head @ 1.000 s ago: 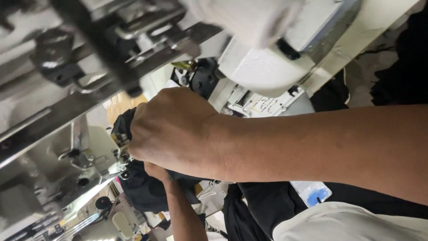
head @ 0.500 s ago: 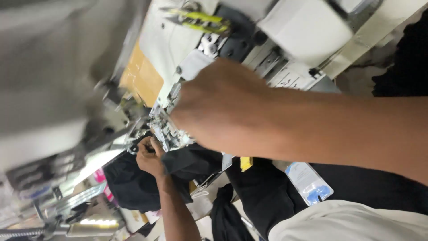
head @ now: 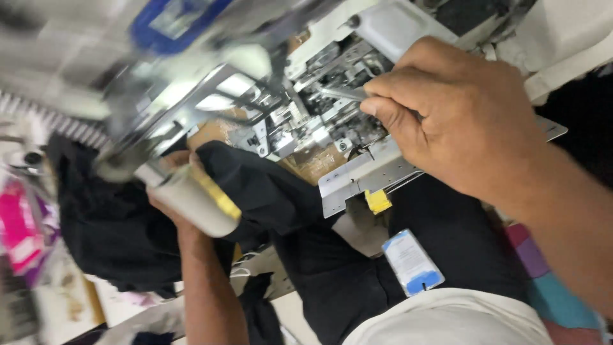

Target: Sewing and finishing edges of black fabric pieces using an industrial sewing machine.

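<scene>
Nearest to us, at the bottom edge, lies a pale garment (head: pixel 460 316), and just above it a white and blue tag (head: pixel 412 262) rests on black cloth (head: pixel 357 281) draped over the counter (head: pixel 290 306). Our right hand (head: pixel 460 121) reaches in from the right, its fingers (head: pixel 383 112) pressed together and pinching a thin metal tool (head: pixel 341 94) whose tip points into the machine's works. Our left hand (head: pixel 172 191) comes up from below on a bare forearm; a pale blurred cylinder (head: pixel 191 201) covers most of it, so we cannot tell how its fingers lie, though it seems to be gripping a bunch of the black cloth. Beyond the hands stands the sewing machine (head: pixel 319 121), its open needle area full of small metal parts, with a flat steel plate (head: pixel 364 176) jutting towards us and a yellow tab (head: pixel 378 201) just beneath it. Farthest off, a blurred blue shape (head: pixel 172 19) sits at the top, and something pink (head: pixel 22 233) shows at the left edge.
</scene>
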